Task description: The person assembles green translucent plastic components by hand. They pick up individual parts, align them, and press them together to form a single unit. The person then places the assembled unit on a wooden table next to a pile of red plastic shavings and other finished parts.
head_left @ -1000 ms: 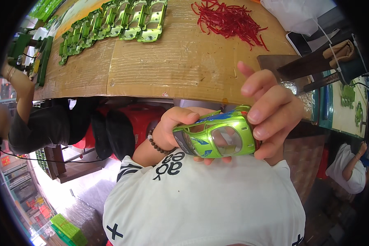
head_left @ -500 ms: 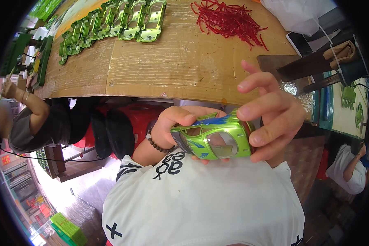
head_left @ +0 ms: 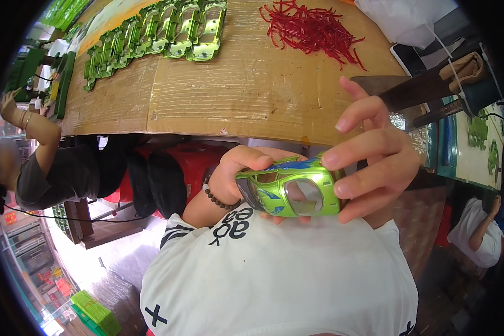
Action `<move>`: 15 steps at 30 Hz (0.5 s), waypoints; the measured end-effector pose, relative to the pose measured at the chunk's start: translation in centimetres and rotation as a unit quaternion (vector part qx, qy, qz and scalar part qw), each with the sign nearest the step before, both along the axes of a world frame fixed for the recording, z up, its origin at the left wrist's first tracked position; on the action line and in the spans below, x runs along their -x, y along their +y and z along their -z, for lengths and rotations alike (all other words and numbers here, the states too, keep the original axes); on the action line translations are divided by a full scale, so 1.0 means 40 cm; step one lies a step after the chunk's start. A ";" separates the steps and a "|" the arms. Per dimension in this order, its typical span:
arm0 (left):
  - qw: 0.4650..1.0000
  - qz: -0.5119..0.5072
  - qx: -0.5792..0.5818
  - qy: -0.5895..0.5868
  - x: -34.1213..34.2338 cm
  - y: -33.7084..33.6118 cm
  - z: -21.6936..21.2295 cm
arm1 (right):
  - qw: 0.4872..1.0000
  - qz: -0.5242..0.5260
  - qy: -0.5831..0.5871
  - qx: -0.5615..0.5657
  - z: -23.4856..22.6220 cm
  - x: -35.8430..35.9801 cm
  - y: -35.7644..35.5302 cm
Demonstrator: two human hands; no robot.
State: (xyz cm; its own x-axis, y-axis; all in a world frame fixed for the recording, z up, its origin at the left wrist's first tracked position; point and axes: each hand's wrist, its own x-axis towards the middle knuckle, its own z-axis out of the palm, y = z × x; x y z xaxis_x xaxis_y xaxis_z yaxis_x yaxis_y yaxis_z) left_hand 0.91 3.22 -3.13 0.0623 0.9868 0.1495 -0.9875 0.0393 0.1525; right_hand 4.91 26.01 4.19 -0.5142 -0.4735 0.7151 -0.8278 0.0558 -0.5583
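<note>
A shiny green toy car body (head_left: 283, 199) with blue markings and window openings is held in front of my chest. My left hand (head_left: 235, 168) is closed round its left end, thumb along the upper side and fingertips showing beneath. A beaded bracelet circles that wrist. My right hand (head_left: 375, 154) grips the car body's right end with its lower fingers, while the index finger sticks up away from it. The right thumb is hidden. Beyond, on the cardboard-covered table (head_left: 218, 106), lie a heap of thin red strips (head_left: 313, 33) and a row of green car bodies (head_left: 173, 31).
A white plastic bag (head_left: 409, 22) and a dark tool-like bar (head_left: 420, 89) are at the table's right. One person (head_left: 45, 162) works on the left beside a green machine (head_left: 39, 73); another person (head_left: 479, 229) is at the far right. A red seat (head_left: 190, 162) stands below the table.
My right hand's fingers have shifted slightly over the car body's right end, with the index finger moving a little right. The car body has turned very slightly; my left grip stays the same.
</note>
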 end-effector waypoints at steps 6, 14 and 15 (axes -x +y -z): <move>0.997 -0.065 0.039 -0.021 0.008 -0.011 -0.010 | 0.984 0.171 0.037 -0.045 0.003 -0.039 -0.008; 0.679 -0.481 0.246 0.496 -0.056 0.024 -0.105 | 0.934 0.243 -0.136 0.223 0.093 -0.050 -0.138; 0.629 -0.471 0.246 0.567 -0.056 0.025 -0.109 | 0.920 0.197 -0.166 0.296 0.091 -0.046 -0.178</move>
